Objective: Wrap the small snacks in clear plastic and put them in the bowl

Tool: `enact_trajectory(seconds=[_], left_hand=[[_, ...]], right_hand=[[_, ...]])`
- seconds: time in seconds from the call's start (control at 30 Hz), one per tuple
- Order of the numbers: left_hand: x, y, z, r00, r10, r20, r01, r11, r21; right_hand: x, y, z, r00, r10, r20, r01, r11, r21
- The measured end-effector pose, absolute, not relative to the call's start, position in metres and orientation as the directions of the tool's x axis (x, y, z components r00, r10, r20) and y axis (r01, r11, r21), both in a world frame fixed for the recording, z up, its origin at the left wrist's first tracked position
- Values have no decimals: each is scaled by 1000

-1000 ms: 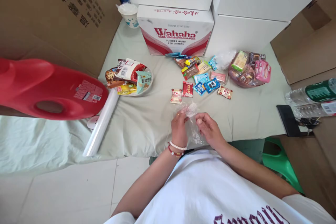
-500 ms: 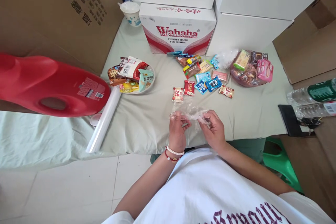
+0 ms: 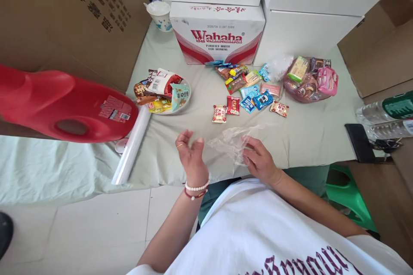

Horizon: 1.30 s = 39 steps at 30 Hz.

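A thin clear plastic bag (image 3: pixel 230 142) hangs from my right hand (image 3: pixel 260 160), whose fingers are closed on its right side. Left of the bag, my left hand (image 3: pixel 190 154) is raised over the cloth with its fingers apart and nothing in them. Just beyond the bag lie a red snack packet (image 3: pixel 232 105) and a cream-and-red packet (image 3: pixel 219 113). Another cream-and-red packet (image 3: pixel 279 109) rests to the right. Blue sachets (image 3: pixel 263 100) and several other wrapped snacks form a loose pile behind.
A bowl of snacks (image 3: pixel 185 102) stands left, beside a clear film roll (image 3: pixel 132 148) and a red jug (image 3: pixel 77 107). A Wahaha carton (image 3: pixel 219 34) and a paper cup (image 3: pixel 160 18) are at the back. Right are a snack-filled bag (image 3: pixel 305 91), a phone (image 3: pixel 359 142) and plastic bottles (image 3: pixel 374 114).
My left hand has let go of the plastic bag and moved left, its fingers spreading. The bag stays in my right hand and hangs more loosely open.
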<state>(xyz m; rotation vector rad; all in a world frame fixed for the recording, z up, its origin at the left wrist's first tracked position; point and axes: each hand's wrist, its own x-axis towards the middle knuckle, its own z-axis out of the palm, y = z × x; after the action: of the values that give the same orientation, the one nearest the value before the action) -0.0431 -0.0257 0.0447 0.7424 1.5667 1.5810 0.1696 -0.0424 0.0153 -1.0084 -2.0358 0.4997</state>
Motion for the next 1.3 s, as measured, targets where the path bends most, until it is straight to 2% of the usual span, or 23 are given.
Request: enact_trajectory(seconds=[0.07, 0.1, 0.17, 0.23, 0.33, 0.43, 0.5, 0.53, 0.63, 0.73, 0.83, 0.9, 0.97, 1.03, 1.07, 1.13, 1.2, 1.23, 1.3], left_hand=[[-50, -27, 48, -360, 923, 133, 232, -50, 972], [-49, -26, 48, -215, 961, 176, 363, -89, 927], [-44, -22, 43, 34, 992, 125, 519, -125, 846], [-36, -15, 32, 152, 988, -10, 574, -80, 815], [-29, -9, 16, 99, 986, -132, 598, 47, 800], [-24, -14, 12, -14, 998, -66, 644, 60, 763], [-15, -21, 14, -21, 1000, -2, 672, 15, 741], [-9, -25, 16, -10, 1000, 23, 677, -11, 736], [6, -34, 20, 16, 998, 57, 646, -54, 761], [3, -35, 20, -126, 992, 17, 538, 54, 841], [-21, -31, 14, -328, 920, -213, 240, 299, 924], [-43, -33, 7, -361, 843, -399, 37, 440, 897], [-62, -39, 1, -372, 784, -496, -52, 516, 855], [-75, -50, 1, -473, 769, -429, 13, 493, 870], [-80, -55, 4, -543, 769, -336, 93, 453, 887], [-82, -61, 16, -609, 792, -41, 348, 313, 884], [-78, -60, 31, -449, 866, 219, 581, 97, 808], [-73, -56, 37, -308, 909, 281, 639, -21, 769], [-61, -43, 41, -10, 960, 280, 678, -199, 707]], right_hand=[[176, -45, 10, -409, 825, 391, 454, 555, -697], [178, -46, 7, -427, 835, 347, 441, 527, -726], [182, -49, 2, -449, 849, 278, 424, 476, -771], [188, -52, -2, -455, 857, 243, 409, 444, -797], [208, -56, -6, -426, 889, 166, 368, 338, -866], [231, -55, 0, -222, 972, -80, 208, -33, -978], [233, -51, 8, -134, 950, -281, 32, -280, -960], [229, -47, 13, -135, 931, -340, -20, -345, -938], [200, -34, 18, -143, 931, -337, 38, -335, -941], [171, -19, 10, -25, 967, -253, 153, -246, -957], [166, -7, -3, 111, 953, -284, 116, -296, -948], [172, -1, -11, 137, 934, -330, 77, -342, -936], [178, 0, -15, 127, 934, -335, 100, -348, -932], [182, 0, -17, 115, 952, -285, 191, -302, -934], [183, -1, -18, 111, 964, -242, 257, -263, -930], [184, -3, -17, 93, 984, -154, 399, -179, -899], [184, -5, -16, 65, 993, -95, 506, -115, -855], [183, -5, -16, 48, 995, -84, 539, -97, -837], [183, -5, -15, 19, 997, -75, 564, -72, -822]])
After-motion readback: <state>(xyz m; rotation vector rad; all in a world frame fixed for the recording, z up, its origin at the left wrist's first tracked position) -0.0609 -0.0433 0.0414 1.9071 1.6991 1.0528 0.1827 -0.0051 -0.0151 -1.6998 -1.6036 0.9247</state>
